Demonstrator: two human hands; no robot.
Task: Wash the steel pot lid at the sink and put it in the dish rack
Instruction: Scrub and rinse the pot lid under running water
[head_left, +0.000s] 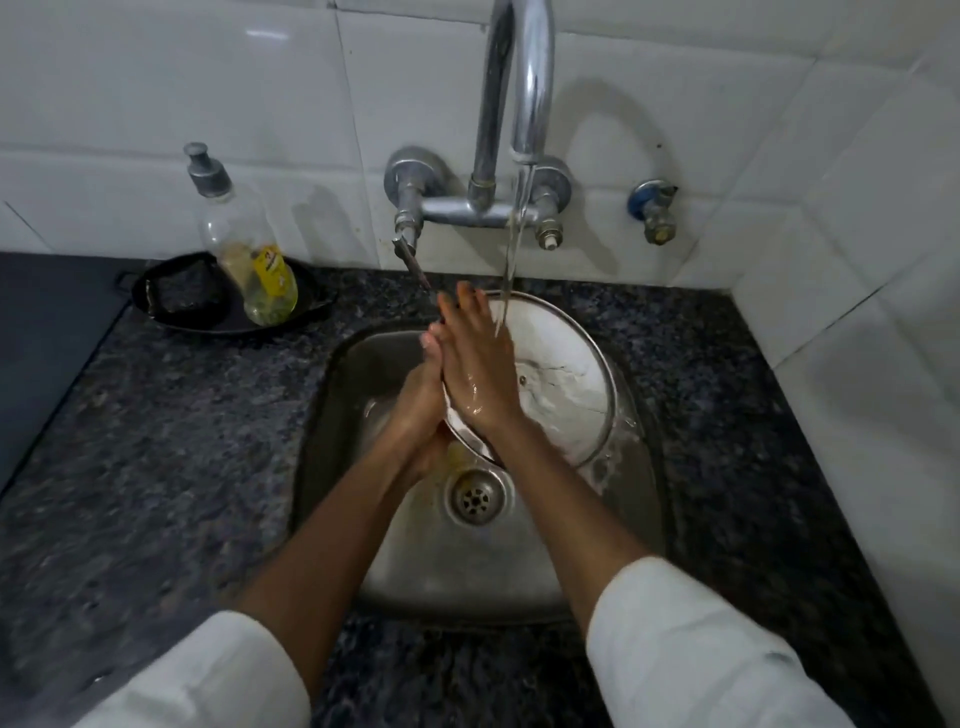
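Note:
The round steel pot lid (561, 374) is tilted on edge inside the steel sink (363, 519), its shiny inner face toward me. My left hand (415, 410) grips its left rim from behind, fingertips showing at the top. My right hand (475, 364) lies flat and wet on the lid's inner face with fingers spread. Water runs from the tap (524, 83) onto the lid's upper rim beside my right fingers. No dish rack is in view.
The drain (475, 496) sits below the lid. A soap bottle (249, 249) stands in a black dish (176, 301) with a scrubber on the dark granite counter (156, 441) at the back left. White tiled walls close the back and right.

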